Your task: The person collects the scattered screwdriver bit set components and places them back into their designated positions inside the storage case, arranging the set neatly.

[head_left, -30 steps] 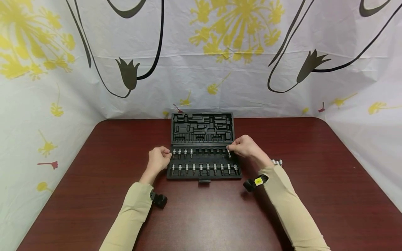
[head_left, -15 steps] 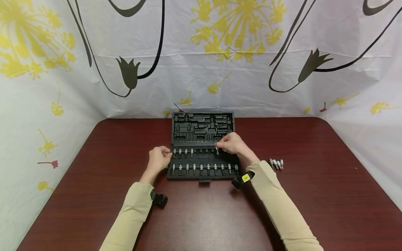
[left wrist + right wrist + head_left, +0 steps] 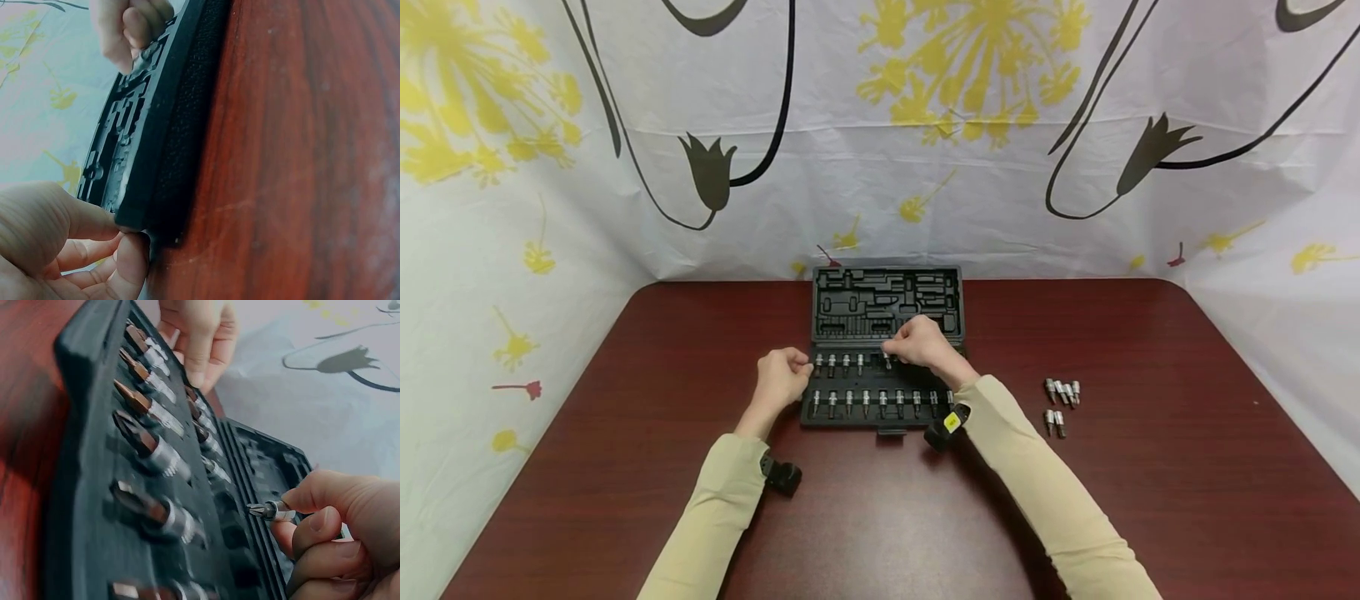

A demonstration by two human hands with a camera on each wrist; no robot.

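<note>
A bit (image 3: pixel 272 511) is pinched by the right hand (image 3: pixel 921 342) above the case (image 3: pixel 880 380), gripped at 9 o'clock by the left hand (image 3: pixel 782 377). The front row (image 3: pixel 883 406) is seemingly filled, the back row (image 3: pixel 846 363) only partly; loose bits (image 3: pixel 1050 387) are seen on the table (image 3: pixel 880 508) toward 3 o'clock.

Behind my left fingers (image 3: pixel 132 259), a long, plain beige sleeve (image 3: pixel 709 507) with creases; at its cuff, a blocky black camera (image 3: pixel 785 477). Behind my right fingers (image 3: pixel 325 559), a matching beige sleeve (image 3: pixel 1036 467); its second black camera (image 3: pixel 938 437) bears a yellow label (image 3: pixel 952 422), print too small to read.
</note>
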